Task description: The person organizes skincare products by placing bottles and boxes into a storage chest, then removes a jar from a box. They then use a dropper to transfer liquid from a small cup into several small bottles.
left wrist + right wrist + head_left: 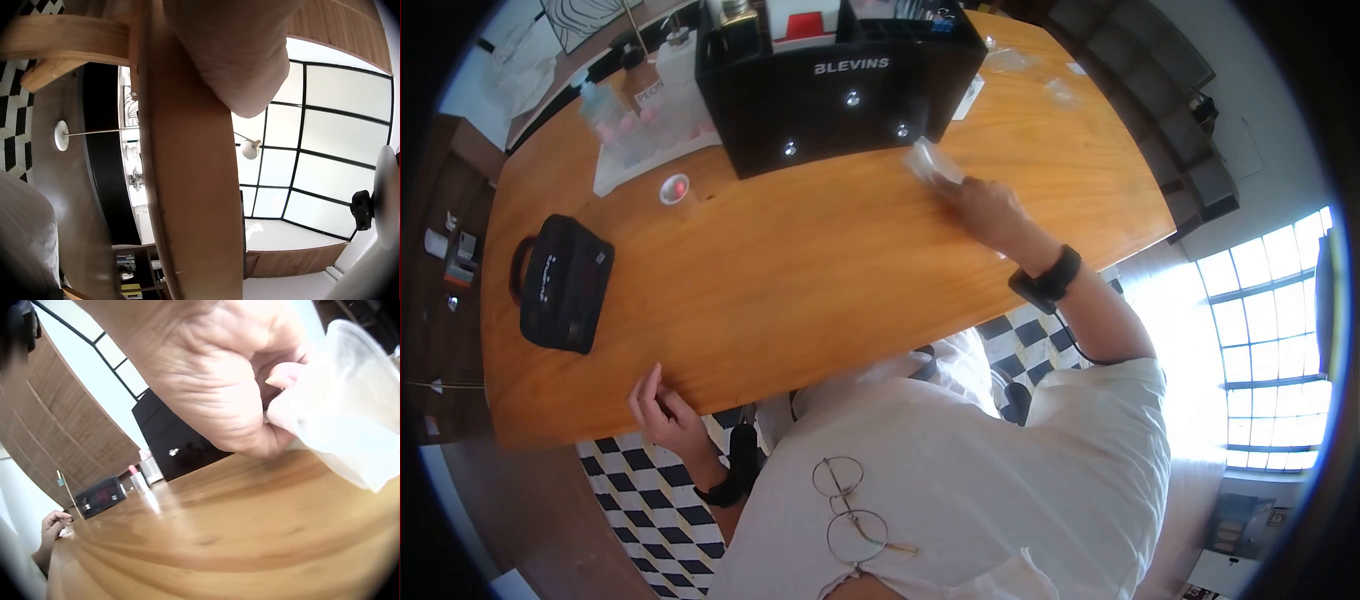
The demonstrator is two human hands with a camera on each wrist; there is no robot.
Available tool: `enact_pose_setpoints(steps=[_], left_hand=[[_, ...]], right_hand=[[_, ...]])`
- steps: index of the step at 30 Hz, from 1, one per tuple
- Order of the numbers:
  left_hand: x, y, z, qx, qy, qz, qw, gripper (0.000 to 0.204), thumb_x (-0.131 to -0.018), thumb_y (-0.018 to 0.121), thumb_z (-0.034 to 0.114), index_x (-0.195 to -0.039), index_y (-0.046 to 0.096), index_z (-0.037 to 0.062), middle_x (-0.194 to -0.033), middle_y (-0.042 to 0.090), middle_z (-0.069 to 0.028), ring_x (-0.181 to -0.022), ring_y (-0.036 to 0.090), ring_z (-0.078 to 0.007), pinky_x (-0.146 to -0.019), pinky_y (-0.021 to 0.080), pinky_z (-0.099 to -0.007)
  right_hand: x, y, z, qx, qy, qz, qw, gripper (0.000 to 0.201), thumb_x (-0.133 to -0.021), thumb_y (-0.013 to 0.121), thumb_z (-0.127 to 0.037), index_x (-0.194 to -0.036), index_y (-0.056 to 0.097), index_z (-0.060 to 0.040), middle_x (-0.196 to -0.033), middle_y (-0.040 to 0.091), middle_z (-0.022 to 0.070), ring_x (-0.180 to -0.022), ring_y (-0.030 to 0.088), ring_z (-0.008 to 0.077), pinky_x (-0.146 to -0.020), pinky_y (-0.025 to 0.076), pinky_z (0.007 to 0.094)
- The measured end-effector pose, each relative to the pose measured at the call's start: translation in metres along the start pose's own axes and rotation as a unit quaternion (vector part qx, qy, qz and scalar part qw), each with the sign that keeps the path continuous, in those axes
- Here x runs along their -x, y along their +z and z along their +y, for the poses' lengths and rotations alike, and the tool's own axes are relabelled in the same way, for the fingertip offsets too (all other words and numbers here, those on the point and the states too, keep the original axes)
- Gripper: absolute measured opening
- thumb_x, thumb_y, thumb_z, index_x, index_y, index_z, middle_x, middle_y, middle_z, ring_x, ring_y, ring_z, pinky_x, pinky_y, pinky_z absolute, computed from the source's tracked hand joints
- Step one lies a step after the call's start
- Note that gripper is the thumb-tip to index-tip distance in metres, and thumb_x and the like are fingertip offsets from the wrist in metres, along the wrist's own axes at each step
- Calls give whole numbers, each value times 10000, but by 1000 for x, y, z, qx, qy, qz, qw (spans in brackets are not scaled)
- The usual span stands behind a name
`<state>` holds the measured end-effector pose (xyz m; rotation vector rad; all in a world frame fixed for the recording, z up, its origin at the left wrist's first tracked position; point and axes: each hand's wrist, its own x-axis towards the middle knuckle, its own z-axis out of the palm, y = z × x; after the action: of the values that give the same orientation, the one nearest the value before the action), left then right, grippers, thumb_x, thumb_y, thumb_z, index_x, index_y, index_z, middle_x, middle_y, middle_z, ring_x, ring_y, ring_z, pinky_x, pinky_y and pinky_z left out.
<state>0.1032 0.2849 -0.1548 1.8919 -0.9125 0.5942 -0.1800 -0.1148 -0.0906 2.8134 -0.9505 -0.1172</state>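
Note:
My right hand grips a translucent, flared plastic piece that looks like a soft cup, its wide mouth pointing away from the palm. In the head view this clear plastic sits just in front of the lower right corner of a black organizer box. The thumb and curled fingers close round its narrow end. My left hand rests at the table's near left edge, fingers loosely bent and holding nothing. An uncapped pink lipstick stands upright on the wooden table.
A black handled case lies at the table's left. Behind the lipstick, a white tray bears bottles, including a pump bottle. Thin clear plastic scraps lie at the far right. Round-framed glasses hang on the white shirt.

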Motion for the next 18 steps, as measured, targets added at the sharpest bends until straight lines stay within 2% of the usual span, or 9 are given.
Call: enact_pose_setpoints(steps=[1, 6, 9, 12, 18], left_hand=[[2, -1, -2, -5, -13, -19, 1000, 332, -916, 427, -120, -1118, 681, -49, -1064, 616, -164, -929, 649, -252, -785, 547, -316], [1, -1, -1, -27, -7, -21, 999, 344, -925, 392, -96, -1121, 672, -57, -1068, 626, -170, -940, 649, -261, -821, 543, -334], [1, 0, 4, -33, -6, -14, 999, 340, -929, 389, -82, -1112, 674, -56, -1062, 637, -172, -942, 642, -269, -834, 537, -341], [-2, 2, 9, -39, -1, -11, 999, 336, -927, 388, -71, -1094, 679, -58, -1041, 630, -178, -946, 632, -274, -801, 528, -344], [0, -1, 10, -79, -34, -27, 996, 288, -949, 411, -32, -1071, 669, -63, -1030, 636, -181, -920, 624, -292, -820, 513, -366]], right_hand=[[4, 1, 14, -2, 17, -6, 1000, 536, -927, 541, -164, -1454, 466, -222, -934, 662, 150, -810, 682, 327, -696, 556, 435], [4, 25, 90, -1, 85, -16, 996, 578, -919, 519, -122, -1462, 458, -309, -988, 677, 150, -853, 690, 361, -731, 566, 453], [-8, 22, 125, -26, 115, -39, 992, 572, -926, 504, -109, -1461, 466, -308, -1028, 681, 135, -887, 693, 354, -752, 570, 443], [-28, 39, 165, 52, 123, -14, 991, 561, -931, 495, -100, -1452, 478, -309, -1058, 686, 133, -911, 695, 347, -770, 571, 431], [-95, 67, 245, 90, 123, 31, 988, 562, -921, 498, -86, -1434, 490, -314, -1061, 684, 164, -941, 691, 351, -799, 557, 452]])
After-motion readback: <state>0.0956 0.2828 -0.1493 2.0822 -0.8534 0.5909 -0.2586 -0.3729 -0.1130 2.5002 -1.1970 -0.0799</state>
